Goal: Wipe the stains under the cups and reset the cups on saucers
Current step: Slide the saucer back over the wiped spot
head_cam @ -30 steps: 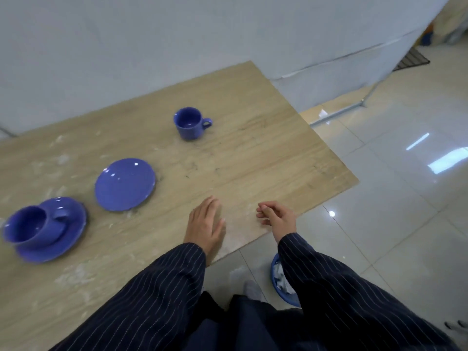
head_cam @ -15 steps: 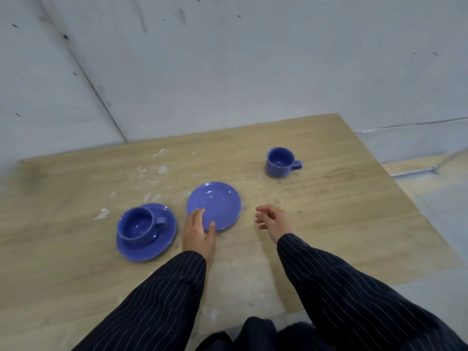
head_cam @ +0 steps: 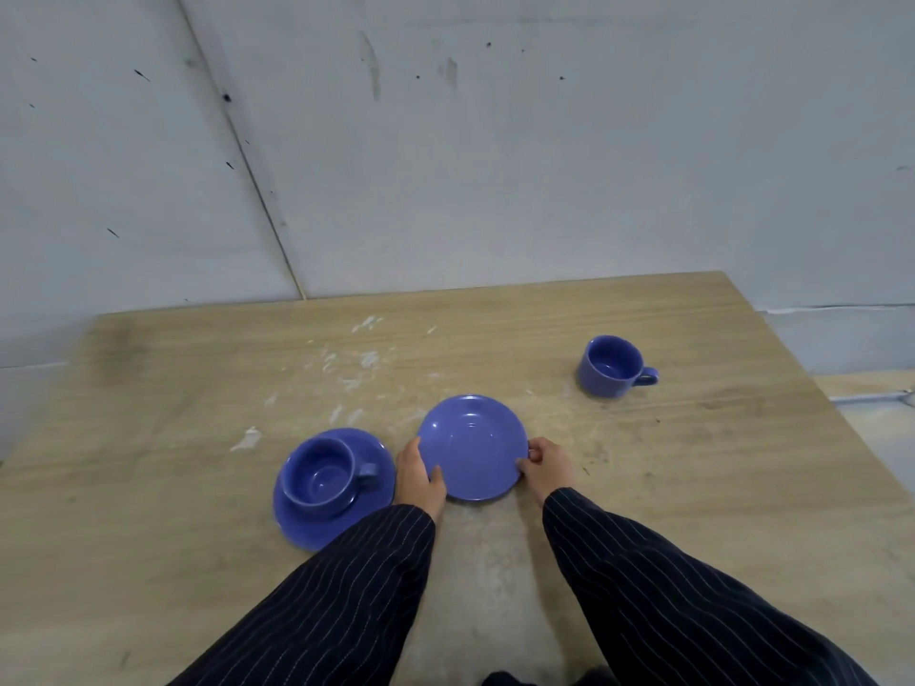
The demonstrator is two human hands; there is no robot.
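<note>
Bare grey wall behind wooden table (head_cam: 643, 487), white smears (head_cam: 346, 368) toward 11 o'clock. Head view only: empty saucer (head_cam: 473, 448) at centre, left hand (head_cam: 420, 475) pinching its 8 o'clock rim, right hand (head_cam: 547, 462) pinching the 3 o'clock rim, probably to shift or square it. Lone cup (head_cam: 611, 366) standing at 2 o'clock, well apart from that saucer. Second cup (head_cam: 324, 470) seated on its saucer (head_cam: 317, 524) at 9 o'clock. No cloth seen.
</note>
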